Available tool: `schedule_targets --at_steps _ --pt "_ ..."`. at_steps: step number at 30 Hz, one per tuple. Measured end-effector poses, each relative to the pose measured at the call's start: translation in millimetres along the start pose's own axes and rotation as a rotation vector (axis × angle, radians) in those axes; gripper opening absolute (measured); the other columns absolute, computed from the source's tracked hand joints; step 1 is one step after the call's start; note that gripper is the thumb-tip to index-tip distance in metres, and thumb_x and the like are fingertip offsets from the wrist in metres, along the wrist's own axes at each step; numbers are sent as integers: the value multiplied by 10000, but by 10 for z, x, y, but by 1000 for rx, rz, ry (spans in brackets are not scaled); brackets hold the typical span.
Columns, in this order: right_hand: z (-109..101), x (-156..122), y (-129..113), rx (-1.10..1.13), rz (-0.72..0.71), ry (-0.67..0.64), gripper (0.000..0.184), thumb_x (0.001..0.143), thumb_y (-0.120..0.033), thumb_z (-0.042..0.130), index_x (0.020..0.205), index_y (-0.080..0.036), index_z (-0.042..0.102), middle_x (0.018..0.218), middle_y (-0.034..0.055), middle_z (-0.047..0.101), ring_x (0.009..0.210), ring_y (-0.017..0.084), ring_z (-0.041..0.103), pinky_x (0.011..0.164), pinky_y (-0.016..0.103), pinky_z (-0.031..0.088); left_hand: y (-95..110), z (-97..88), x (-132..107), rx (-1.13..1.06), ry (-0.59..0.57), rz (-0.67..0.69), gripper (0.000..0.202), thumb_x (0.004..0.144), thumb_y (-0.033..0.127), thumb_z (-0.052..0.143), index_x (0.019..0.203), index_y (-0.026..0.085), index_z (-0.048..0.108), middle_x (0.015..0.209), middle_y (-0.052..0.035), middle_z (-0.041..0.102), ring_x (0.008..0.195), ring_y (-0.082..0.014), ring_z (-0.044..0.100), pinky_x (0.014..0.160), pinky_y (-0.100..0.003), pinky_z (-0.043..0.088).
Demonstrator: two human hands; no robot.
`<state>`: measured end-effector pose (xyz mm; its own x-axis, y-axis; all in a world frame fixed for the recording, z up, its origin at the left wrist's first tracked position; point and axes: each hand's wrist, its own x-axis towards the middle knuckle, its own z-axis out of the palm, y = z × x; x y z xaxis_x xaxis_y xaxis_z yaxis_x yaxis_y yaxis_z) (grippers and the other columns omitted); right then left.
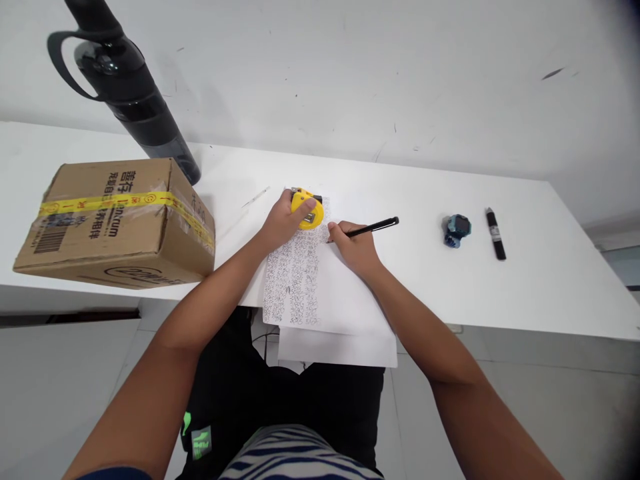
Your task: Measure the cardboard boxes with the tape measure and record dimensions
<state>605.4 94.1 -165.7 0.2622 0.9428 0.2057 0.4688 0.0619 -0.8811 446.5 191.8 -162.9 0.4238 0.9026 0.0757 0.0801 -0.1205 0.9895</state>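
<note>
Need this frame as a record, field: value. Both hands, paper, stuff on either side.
left hand: holds yellow tape measure over the paper
left hand point
right hand: holds black pen, tip at the paper
paper: dense handwritten columns at left, lower right unmarked; another sheet juts out beneath, past the table edge
left side: taped box, bottle behind it
right side: watch, then marker

Bright, diffuse light w/ faint shadow on wall [325,87] nr bottle [143,100], wide-angle stretch at edges, dark R corners.
</note>
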Motion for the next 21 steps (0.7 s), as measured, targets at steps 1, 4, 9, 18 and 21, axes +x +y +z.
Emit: schedule_targets --at_steps 1,4,9,18,21 --pt "2 -2 2 -3 2 3 424 854 -485 565 543 -198 576 510 -22 510 541 129 468 547 272 376 3 -1 -1 1 -1 -3 467 801 602 610 1016 199 513 982 -59 631 841 -157 624 678 -269 494" --pt "9 -9 7 -7 -1 34 437 861 -507 553 549 -201 569 518 -21 508 560 134 480 556 272 382 9 -3 -4 5 -5 -7 467 801 607 608 1010 200 513 980 -59 629 841 -159 624 674 -272 496" --pt "13 -17 18 -33 -1 69 438 870 -493 540 541 -203 547 529 -21 505 563 133 477 560 272 381 5 -8 -4 16 -10 0 463 800 614 604 990 202 511 955 -57 625 832 -164 623 668 -280 498" --pt "-1 -8 14 -21 1 43 402 868 -420 547 530 -203 550 509 -28 489 543 129 453 545 270 363 2 -4 -4 10 -4 10 468 800 615 602 1001 201 515 957 -58 624 849 -167 623 688 -285 496" --pt "-5 -5 9 -11 4 2 390 861 -417 564 538 -199 573 500 -30 492 532 126 454 543 270 368 -5 0 -3 1 -3 9 470 794 616 608 997 202 512 953 -56 623 844 -165 620 687 -282 493"
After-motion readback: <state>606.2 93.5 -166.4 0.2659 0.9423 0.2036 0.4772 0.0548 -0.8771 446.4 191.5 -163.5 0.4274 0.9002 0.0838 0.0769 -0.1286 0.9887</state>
